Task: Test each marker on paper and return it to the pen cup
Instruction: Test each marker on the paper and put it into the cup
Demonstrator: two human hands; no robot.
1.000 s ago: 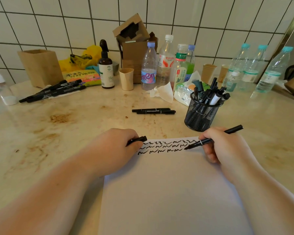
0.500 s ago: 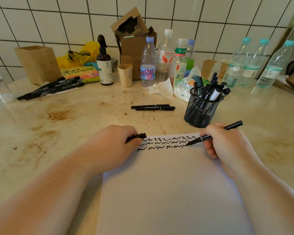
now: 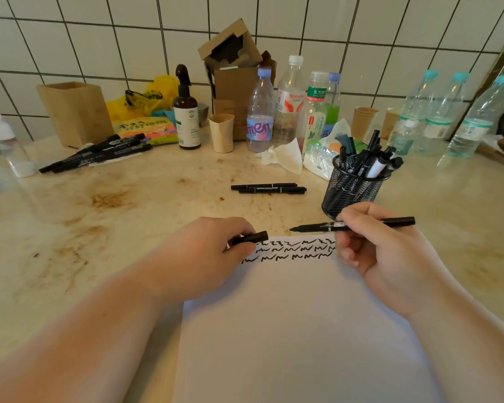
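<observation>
Now the right hand grips an uncapped black marker above the white paper sheet; the left hand pinches its black cap. A missed recap could smear ink on fingers, or the marker could tip the black mesh pen cup just beyond.

Along the tiled wall stand a bamboo box, a brown spray bottle, an open cardboard box and 7 plastic bottles.

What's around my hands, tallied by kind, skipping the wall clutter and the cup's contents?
Loose markers lying mid-counter: 2
Marker in right hand: 1
Cap in left hand: 1
Mesh pen cup: 1
Paper sheet: 1
Total: 6
</observation>
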